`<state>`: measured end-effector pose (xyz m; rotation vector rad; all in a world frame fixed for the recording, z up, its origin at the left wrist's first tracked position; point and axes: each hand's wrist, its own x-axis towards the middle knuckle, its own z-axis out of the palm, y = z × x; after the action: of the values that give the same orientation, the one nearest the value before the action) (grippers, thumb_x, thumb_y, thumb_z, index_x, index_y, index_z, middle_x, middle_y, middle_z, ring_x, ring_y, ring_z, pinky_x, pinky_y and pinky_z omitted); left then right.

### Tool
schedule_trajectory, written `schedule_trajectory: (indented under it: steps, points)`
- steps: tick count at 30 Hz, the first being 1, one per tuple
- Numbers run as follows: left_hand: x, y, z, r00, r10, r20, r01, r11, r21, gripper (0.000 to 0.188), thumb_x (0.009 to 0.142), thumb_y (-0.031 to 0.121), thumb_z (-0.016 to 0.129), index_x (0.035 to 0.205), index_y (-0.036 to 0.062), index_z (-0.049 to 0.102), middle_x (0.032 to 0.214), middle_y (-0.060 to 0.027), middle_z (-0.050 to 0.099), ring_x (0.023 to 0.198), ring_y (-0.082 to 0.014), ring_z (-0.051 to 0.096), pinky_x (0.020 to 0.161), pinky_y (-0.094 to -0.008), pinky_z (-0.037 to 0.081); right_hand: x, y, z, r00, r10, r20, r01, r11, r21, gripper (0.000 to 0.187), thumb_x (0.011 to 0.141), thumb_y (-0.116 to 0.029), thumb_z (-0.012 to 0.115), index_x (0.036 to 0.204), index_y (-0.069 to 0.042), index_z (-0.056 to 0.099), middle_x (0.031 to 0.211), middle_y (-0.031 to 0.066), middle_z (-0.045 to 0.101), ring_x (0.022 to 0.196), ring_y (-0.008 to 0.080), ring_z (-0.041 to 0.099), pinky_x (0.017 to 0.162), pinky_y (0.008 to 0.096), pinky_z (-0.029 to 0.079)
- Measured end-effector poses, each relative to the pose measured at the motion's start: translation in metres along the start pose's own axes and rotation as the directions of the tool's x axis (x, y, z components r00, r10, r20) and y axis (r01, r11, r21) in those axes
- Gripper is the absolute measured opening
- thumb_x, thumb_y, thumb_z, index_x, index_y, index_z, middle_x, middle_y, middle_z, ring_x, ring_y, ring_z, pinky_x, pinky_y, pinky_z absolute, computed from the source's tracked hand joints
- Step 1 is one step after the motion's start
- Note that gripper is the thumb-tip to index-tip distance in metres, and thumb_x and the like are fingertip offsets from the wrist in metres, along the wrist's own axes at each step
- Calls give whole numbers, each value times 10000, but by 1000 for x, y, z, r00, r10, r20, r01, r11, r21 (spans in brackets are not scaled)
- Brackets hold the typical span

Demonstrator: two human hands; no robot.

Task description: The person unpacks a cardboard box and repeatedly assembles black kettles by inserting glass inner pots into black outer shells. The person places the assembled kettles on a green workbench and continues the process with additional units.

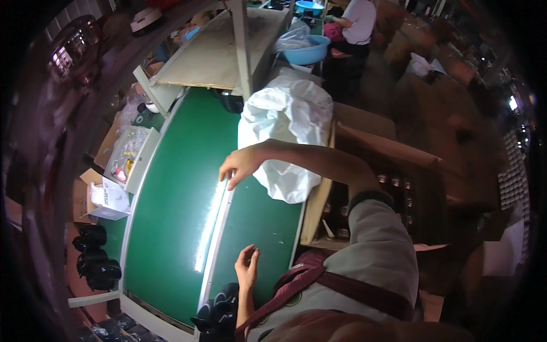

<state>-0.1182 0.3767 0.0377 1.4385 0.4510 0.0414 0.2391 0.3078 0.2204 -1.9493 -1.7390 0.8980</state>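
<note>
My right hand (240,164) reaches across from the right, its bent fingers apart and pointing down above the pale metal divider (219,231) on the green conveyor belt (171,188). Nothing shows in those fingers. Right beside that wrist is a large white plastic sack (285,131), its top gaping. My left hand (247,265) hovers nearer to me over the belt's right strip, loosely curled with thumb and fingers apart and no object visible in it. Close by that forearm stand dark black moulded pieces (219,312), whose kind I cannot make out.
Left of the belt are a tray of small bagged parts (132,157), a white carton (108,199) and glossy black rounded pieces (97,259). An open cardboard box (393,148) holds shiny items at right. Ahead are a shelf board (222,51), a blue basin (307,51) and a seated person (358,25).
</note>
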Motion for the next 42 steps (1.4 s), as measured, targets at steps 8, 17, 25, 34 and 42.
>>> schedule_trajectory:
  steps: [8,17,25,34,42]
  points:
    - [-17,11,37,951,119,285,-167,974,152,259,959,121,647,1174,-22,643,1019,-118,722,986,-172,686,884,-304,534,-268,-21,35,679,734,18,-628,567,533,414,1020,-257,432,853,30,679,740,156,723,589,218,689,566,326,570]
    - [90,106,117,816,456,356,-562,770,302,196,953,45,614,1129,-29,661,975,-122,726,918,-173,699,829,-309,545,-386,70,199,490,870,51,-783,413,465,329,963,-280,564,826,-31,729,659,118,657,551,231,588,520,412,481]
    - [309,99,226,790,280,545,-605,212,767,271,880,150,586,1067,-22,681,1029,-223,696,912,-384,695,826,-441,557,-397,171,353,420,845,331,-870,479,-118,154,880,-206,636,811,-81,693,775,143,625,644,241,533,597,465,455]
    - [389,25,217,894,-235,382,-231,487,842,385,892,270,505,1062,-16,698,1100,-263,678,1012,-432,661,901,-489,509,-385,69,278,744,668,-22,197,-187,963,546,941,-437,657,1368,-122,528,828,65,661,656,154,558,627,349,491]
    - [386,29,189,863,51,503,-490,327,808,350,934,345,547,1147,130,723,1174,-180,676,1105,-382,630,943,-433,499,-398,54,248,933,68,-354,357,-302,884,697,961,-425,619,1540,-161,332,877,45,659,758,125,600,656,262,502]
